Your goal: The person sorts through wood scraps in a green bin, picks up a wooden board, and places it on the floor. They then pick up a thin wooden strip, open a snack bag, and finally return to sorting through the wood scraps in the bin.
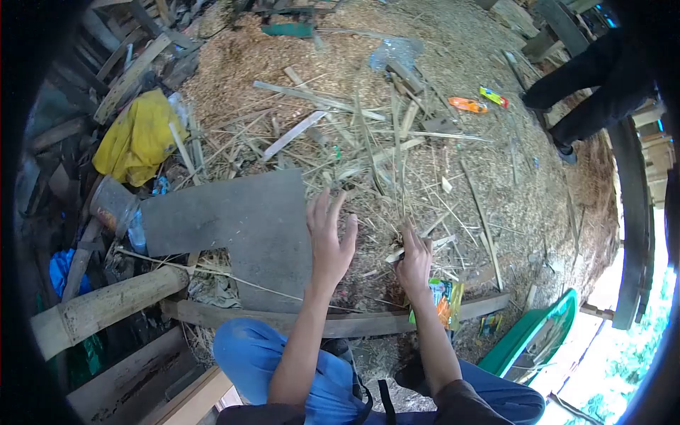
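Note:
My left hand (331,237) is raised over the litter of wood scraps, its fingers apart and nothing in them. Beside it, my right hand (415,263) has its thumb and fingers pressed together on a thin wooden strip (401,170), which runs up from the fingertips. Just under the right hand lies a short pale piece of wood (440,243). Many loose strips and slats (340,152) are scattered past both hands. A dark flat board (265,227) lies to the left of my left hand.
A yellow cloth (134,138) and a bamboo pole (106,312) are on the left. A beam (347,324) crosses before my knees. Colourful packets (448,301) lie by my right wrist, near a green plastic container (528,333). Another person's dark-trousered legs (577,92) stand at upper right.

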Motion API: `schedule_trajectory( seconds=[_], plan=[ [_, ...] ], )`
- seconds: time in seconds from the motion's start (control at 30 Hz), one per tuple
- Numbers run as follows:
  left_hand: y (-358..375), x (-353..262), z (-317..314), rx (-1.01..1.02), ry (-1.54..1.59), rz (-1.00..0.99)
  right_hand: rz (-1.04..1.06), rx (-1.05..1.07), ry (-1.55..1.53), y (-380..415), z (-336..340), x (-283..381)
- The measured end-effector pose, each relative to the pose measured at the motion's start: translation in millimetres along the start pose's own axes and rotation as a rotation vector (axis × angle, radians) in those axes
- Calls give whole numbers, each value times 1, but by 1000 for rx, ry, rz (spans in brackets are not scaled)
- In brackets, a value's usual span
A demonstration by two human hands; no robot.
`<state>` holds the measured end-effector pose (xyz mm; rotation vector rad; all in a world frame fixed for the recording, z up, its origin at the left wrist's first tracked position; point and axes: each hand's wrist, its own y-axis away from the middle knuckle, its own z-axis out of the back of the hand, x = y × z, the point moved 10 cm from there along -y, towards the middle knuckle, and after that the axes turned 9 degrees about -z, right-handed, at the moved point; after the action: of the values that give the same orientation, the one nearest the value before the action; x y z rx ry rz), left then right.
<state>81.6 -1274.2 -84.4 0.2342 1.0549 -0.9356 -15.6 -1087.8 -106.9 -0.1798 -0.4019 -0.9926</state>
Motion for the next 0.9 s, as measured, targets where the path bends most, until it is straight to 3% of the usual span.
schedule_trajectory(
  seconds=[0.03, 0.1, 0.17, 0.27, 0.43, 0.53, 0.67, 0.9],
  plan=[
    [-1, -5, -7, 8, 17, -7, -12, -9, 13, 3, 15, -3],
    [-6, -39, -29, 133, 67, -242, 6, -29, 23, 10, 43, -9],
    [-8, -57, -44, 167, 119, -270, 41, -96, 31, 23, 76, -14],
    [-6, -85, -77, 292, 170, -352, 12, 43, 103, 51, 104, -22],
    [8, -148, -114, 393, 248, -450, 40, -33, 118, 99, 168, -37],
    [41, -180, -144, 823, 217, -440, 55, -26, 291, 133, 205, -60],
    [80, -249, -153, 867, 121, -574, 37, -92, 302, 196, 263, -97],
    [192, -398, -210, 900, 75, -960, -270, -347, 334, 369, 336, -225]
  ],
)
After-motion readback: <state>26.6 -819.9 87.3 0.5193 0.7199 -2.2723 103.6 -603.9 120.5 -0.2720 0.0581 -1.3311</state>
